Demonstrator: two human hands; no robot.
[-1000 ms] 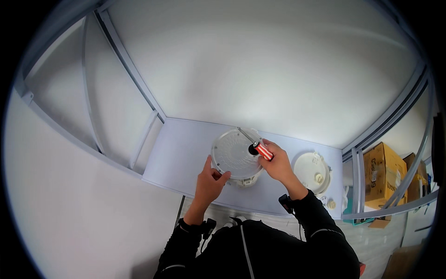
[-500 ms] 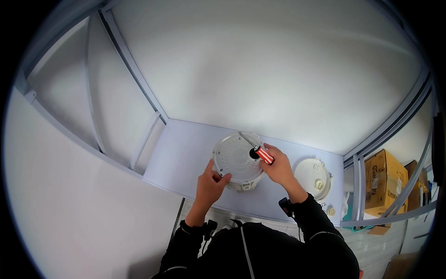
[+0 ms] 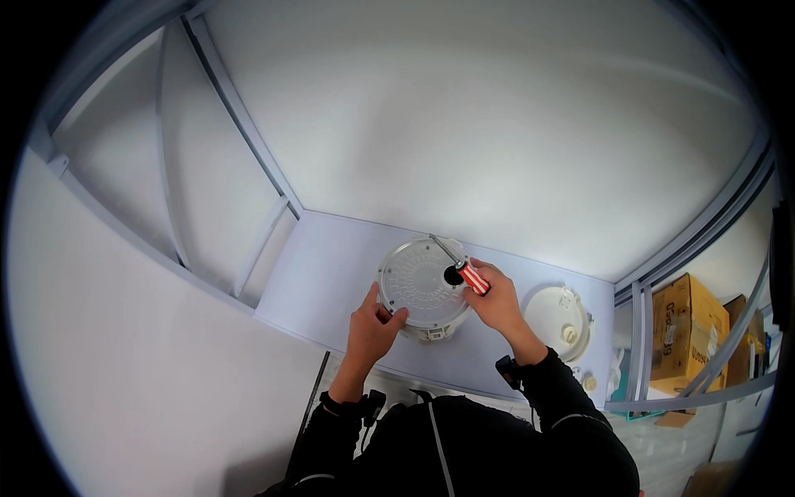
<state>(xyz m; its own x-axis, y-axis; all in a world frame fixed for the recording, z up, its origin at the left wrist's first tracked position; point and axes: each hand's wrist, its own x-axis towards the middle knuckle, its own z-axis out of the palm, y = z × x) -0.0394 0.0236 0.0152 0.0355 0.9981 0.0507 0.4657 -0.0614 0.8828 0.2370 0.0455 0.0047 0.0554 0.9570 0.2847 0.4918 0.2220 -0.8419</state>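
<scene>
A round white appliance body [image 3: 410,290] sits on the bench, its silvery disc face turned up. That face carries rings of small slots, screws around the rim, and a dark round hole at the right. My left hand [image 3: 374,330] grips the near-left edge, thumb and fingers at the rim. In my right hand [image 3: 498,305] is a screwdriver [image 3: 474,279] with a red and white striped handle. Its metal shaft slants up and left over the disc, the tip near the far rim; whether it sits in a screw is too small to tell.
On the bench [image 3: 319,265], to the right, lies a round white lid-like part [image 3: 551,311] with a cream knob-like piece on it. A small cream part [image 3: 589,383] rests by the front edge. Frame posts and cardboard boxes [image 3: 683,323] stand beyond the right end.
The screwdriver's tip has shifted slightly to the right along the far rim, and its handle has turned a little in my right hand. My left hand keeps its place.
</scene>
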